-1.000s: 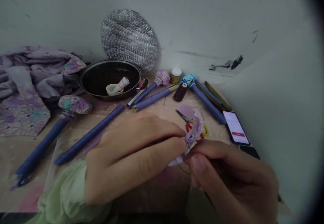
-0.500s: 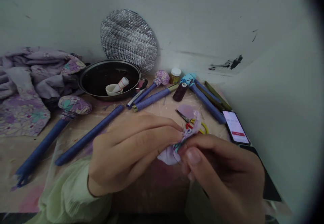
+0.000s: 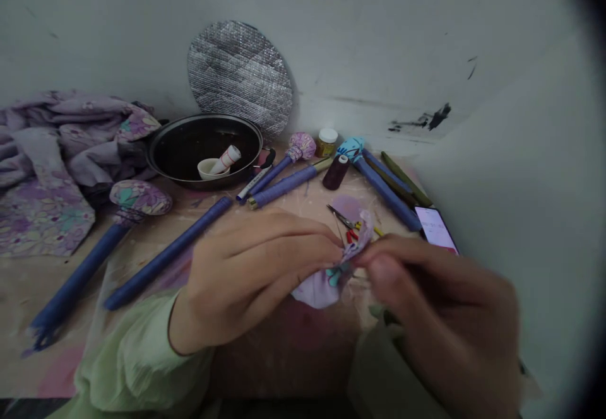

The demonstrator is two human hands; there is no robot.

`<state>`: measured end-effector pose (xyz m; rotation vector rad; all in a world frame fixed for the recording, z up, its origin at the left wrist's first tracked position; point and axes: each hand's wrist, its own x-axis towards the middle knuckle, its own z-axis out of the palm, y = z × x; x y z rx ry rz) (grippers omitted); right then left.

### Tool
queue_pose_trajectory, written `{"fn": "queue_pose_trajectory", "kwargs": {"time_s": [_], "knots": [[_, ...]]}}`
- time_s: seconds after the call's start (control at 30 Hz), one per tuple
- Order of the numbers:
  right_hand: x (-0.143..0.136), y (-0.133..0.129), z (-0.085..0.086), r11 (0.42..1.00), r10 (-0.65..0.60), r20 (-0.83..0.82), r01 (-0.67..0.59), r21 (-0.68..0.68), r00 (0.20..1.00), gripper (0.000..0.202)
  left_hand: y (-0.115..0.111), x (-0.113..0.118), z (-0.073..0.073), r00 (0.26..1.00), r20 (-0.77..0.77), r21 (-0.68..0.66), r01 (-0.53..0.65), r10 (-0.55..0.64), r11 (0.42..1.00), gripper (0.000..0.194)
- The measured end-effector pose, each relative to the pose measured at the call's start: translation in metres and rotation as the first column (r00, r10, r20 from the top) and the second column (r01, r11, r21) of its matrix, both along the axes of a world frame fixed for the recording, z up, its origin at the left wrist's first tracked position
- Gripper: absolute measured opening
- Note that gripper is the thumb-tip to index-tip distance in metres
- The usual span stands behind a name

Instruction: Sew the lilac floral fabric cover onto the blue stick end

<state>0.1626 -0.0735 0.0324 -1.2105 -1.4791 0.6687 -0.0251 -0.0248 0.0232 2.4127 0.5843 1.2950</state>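
Note:
A small piece of lilac floral fabric (image 3: pixel 316 290) hangs gathered between my hands, with a teal patch and a raised, crumpled edge. My left hand (image 3: pixel 258 274) pinches it from the left, fingers pressed together. A thin needle-like sliver stands up by those fingertips. On the right, my right hand (image 3: pixel 445 305) is closed, thumb against forefinger, at the fabric's right edge; what lies inside that pinch is too blurred to make out. Behind the fabric lie small scissors (image 3: pixel 341 218) with red and yellow handles, partly hidden. A spool of dark thread (image 3: pixel 336 173) stands farther back.
Blue-wrapped sticks (image 3: pixel 168 252), some with fabric heads, lie across the table. A black pan (image 3: pixel 158 154) holds a white cup. Floral cloth (image 3: pixel 52 185) is heaped at left. A jar (image 3: pixel 326 143) stands near the wall; a phone (image 3: pixel 434 228) lies at right.
My right hand has moved to the right, a little away from my left fingertips, and now covers more of the phone and the scissors' handles. My left hand has hardly moved.

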Motion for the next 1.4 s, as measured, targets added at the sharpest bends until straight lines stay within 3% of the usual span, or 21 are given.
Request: {"fn": "queue_pose_trajectory", "kwargs": {"time_s": [0.07, 0.13, 0.23, 0.33, 0.47, 0.8, 1.0, 1.17, 1.4], "knots": [[0.011, 0.002, -0.001, 0.996, -0.089, -0.049, 0.09, 0.014, 0.995, 0.013, 0.0, 0.003, -0.005, 0.997, 0.075, -0.015, 0.012, -0.01, 1.0, 0.016], [0.022, 0.006, -0.002, 0.995, -0.077, 0.07, 0.072, 0.065, 0.995, 0.011, 0.001, 0.005, -0.01, 0.992, 0.036, -0.01, 0.121, -0.12, 0.993, 0.017], [0.032, 0.014, -0.005, 0.998, -0.008, 0.185, -0.004, 0.06, 0.983, 0.022, 0.004, 0.007, -0.013, 0.984, -0.023, -0.021, 0.177, -0.178, 0.984, 0.018], [0.035, 0.021, -0.005, 0.992, 0.122, 0.139, -0.127, 0.026, 0.983, 0.012, 0.005, 0.007, -0.012, 0.984, -0.031, -0.006, 0.173, -0.173, 0.985, 0.017], [0.033, 0.024, -0.005, 0.947, 0.307, 0.051, -0.3, -0.114, 0.95, 0.008, 0.007, 0.008, -0.014, 0.983, -0.059, 0.078, 0.179, -0.174, 0.981, 0.017], [0.033, 0.024, -0.012, 0.908, 0.364, 0.025, -0.349, -0.234, 0.931, 0.012, 0.009, 0.008, -0.012, 0.969, -0.146, 0.073, 0.21, -0.198, 0.975, 0.019], [0.029, 0.026, -0.028, 0.949, 0.197, -0.122, -0.22, -0.224, 0.973, 0.008, 0.014, 0.008, -0.017, 0.955, -0.156, 0.051, 0.262, -0.252, 0.964, 0.022], [0.015, 0.025, -0.029, 0.946, 0.084, -0.272, -0.163, -0.279, 0.958, 0.012, 0.022, 0.006, -0.018, 0.951, -0.079, -0.065, 0.294, -0.298, 0.954, 0.015], [0.005, 0.032, -0.03, 0.95, 0.102, -0.416, -0.212, -0.228, 0.904, 0.015, 0.022, 0.004, -0.011, 0.958, 0.004, -0.281, 0.275, -0.286, 0.919, 0.009]]}}
